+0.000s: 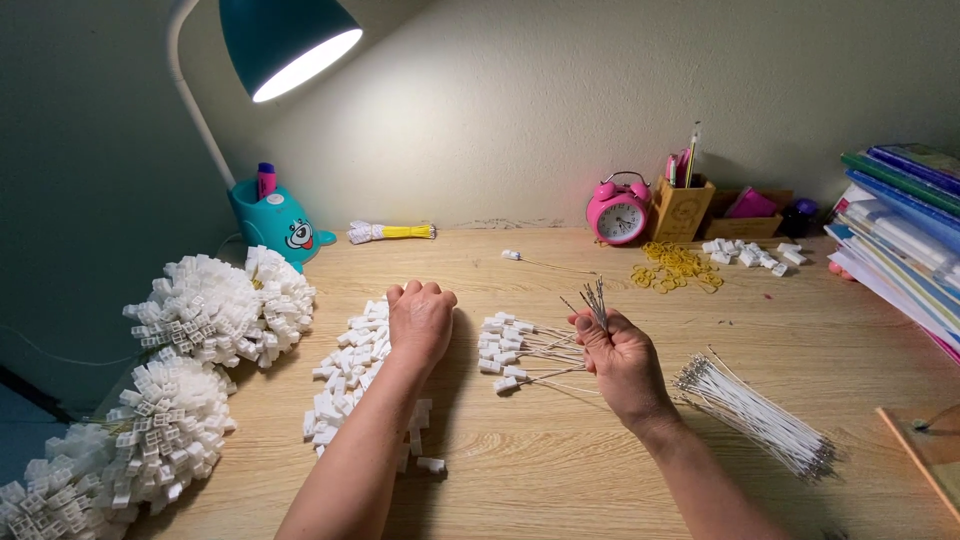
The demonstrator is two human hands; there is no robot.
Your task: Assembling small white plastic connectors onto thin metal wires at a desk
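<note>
I see big finished bunches (215,305) on the desk (560,470). My right hand (620,360) pinches thin wires (595,300) with white clips (500,355). My left hand (420,315) is a closed fist over loose clips (345,385). Many bare wires (755,415) still wait.

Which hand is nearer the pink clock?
Right. The right hand, pinching a bunch of wires, sits almost straight below the pink clock. The left hand is fisted over the white clips, farther left.
</note>
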